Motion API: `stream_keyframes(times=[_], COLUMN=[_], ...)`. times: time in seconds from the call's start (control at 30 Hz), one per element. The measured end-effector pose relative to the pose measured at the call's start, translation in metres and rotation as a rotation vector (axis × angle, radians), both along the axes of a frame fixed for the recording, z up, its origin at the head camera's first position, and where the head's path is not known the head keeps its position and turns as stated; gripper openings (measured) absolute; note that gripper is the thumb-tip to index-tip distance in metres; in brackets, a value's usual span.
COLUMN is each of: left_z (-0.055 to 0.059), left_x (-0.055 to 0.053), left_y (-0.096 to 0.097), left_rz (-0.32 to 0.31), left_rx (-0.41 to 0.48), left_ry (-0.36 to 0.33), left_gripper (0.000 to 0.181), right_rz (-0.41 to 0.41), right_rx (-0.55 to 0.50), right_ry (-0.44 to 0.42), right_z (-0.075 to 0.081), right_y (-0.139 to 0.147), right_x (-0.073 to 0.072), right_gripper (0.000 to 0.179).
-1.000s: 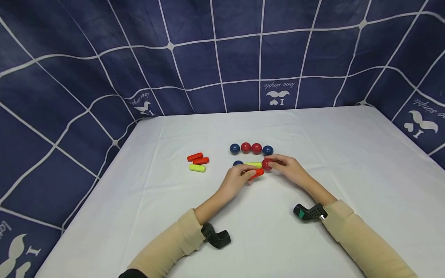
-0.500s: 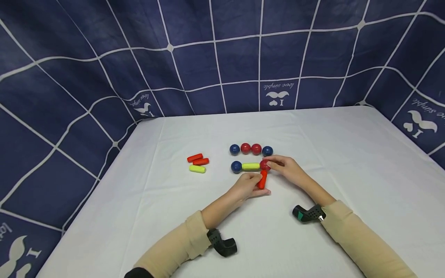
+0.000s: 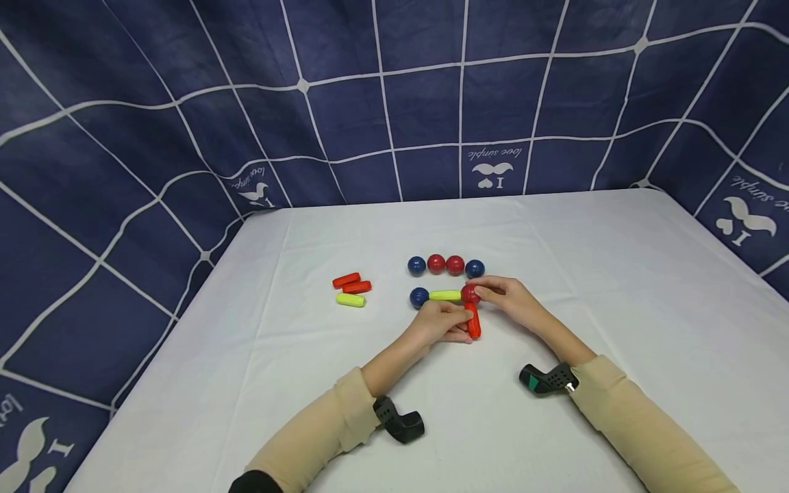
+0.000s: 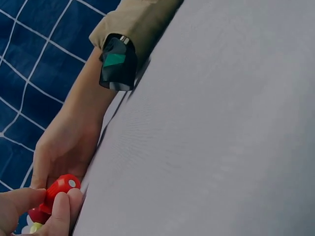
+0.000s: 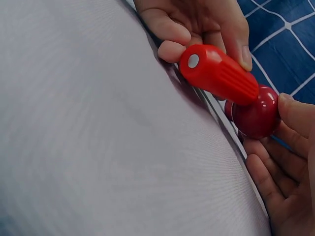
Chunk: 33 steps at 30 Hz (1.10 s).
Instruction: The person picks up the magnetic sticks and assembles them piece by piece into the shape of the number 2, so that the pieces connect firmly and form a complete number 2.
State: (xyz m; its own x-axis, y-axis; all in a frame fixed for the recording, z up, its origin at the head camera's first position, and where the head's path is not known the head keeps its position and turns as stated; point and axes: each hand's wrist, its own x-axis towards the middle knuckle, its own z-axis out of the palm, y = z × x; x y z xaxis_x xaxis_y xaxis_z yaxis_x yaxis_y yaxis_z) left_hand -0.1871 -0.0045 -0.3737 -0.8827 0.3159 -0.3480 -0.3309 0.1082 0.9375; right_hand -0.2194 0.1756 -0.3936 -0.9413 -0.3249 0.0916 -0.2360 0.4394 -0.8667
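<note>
My left hand (image 3: 439, 323) pinches a red rod (image 3: 473, 322) between thumb and fingers. The rod's far end meets a red ball (image 3: 470, 294), which my right hand (image 3: 513, 300) grips from the right. A yellow-green rod (image 3: 445, 295) runs left from that ball to a blue ball (image 3: 419, 296). Up close in the right wrist view, the red rod (image 5: 219, 73) has grooved sides and a pale disc in its free end, and its other end sits against the glossy red ball (image 5: 258, 113). The left wrist view shows the red rod (image 4: 60, 191) between fingertips.
Behind the hands a row of balls stands on the white-covered table (image 3: 345, 383): blue ball (image 3: 416, 266), red ball (image 3: 436, 263), another red, another blue. Off to the left lie two red rods (image 3: 346, 280) and one yellow-green rod (image 3: 351, 300). Dark blue checked cloth (image 3: 419, 103) hangs behind.
My left hand has swung the red rod from slanting beside the yellow-green rod to pointing toward me, its end now at the red ball. My right hand keeps its grip on the ball.
</note>
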Motion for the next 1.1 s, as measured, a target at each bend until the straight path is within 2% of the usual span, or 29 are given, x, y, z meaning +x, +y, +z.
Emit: stream_keyframes(times=[0.1,0.27,0.33,0.47,0.6,0.67,0.73,0.83,0.93,1.0,1.1], left_z=[0.006,-0.001,-0.011,-0.011,-0.008,-0.004,0.001,0.012,0.018,0.017,0.009], left_x=[0.003,0.002,-0.002,-0.003,-0.006,-0.009,-0.013,-0.023,-0.036,-0.045,-0.057], left_y=[0.0,0.002,0.003,0.002,-0.003,-0.008,-0.013,-0.024,-0.037,-0.044,-0.052], left_rz=[-0.004,0.005,0.006,-0.04,-0.128,-0.158,-0.162,-0.141,-0.064,0.004,0.117], left_rx=[-0.012,-0.043,-0.051,-0.091,-0.228,-0.318,-0.401,-0.542,-0.631,-0.636,-0.583], left_ry=[0.015,0.09,0.128,0.188,0.288,0.366,0.469,0.659,0.828,0.88,0.874], left_gripper=[0.025,0.022,0.022,0.022,0.021,0.021,0.02,0.02,0.019,0.019,0.02], right_rz=[0.007,0.014,0.017,0.009,-0.001,-0.003,-0.004,-0.012,-0.024,-0.029,-0.027], right_rx=[0.001,0.006,0.011,0.024,0.029,0.024,0.019,0.025,0.036,0.038,0.038], right_ry=[-0.004,-0.016,-0.023,-0.034,-0.03,-0.028,-0.029,-0.031,-0.04,-0.046,-0.049], right_z=[0.0,0.0,-0.001,-0.001,-0.001,-0.001,-0.001,-0.001,-0.001,-0.002,-0.002], right_y=[0.0,0.0,0.0,0.0,0.0,0.0,0.0,0.0,0.0,0.0,0.0], right_x=[0.0,0.001,0.001,0.0,0.0,0.001,0.001,0.001,0.001,0.0,0.0], right_gripper=[0.039,0.04,0.041,0.043,0.043,0.042,0.042,0.043,0.043,0.044,0.044])
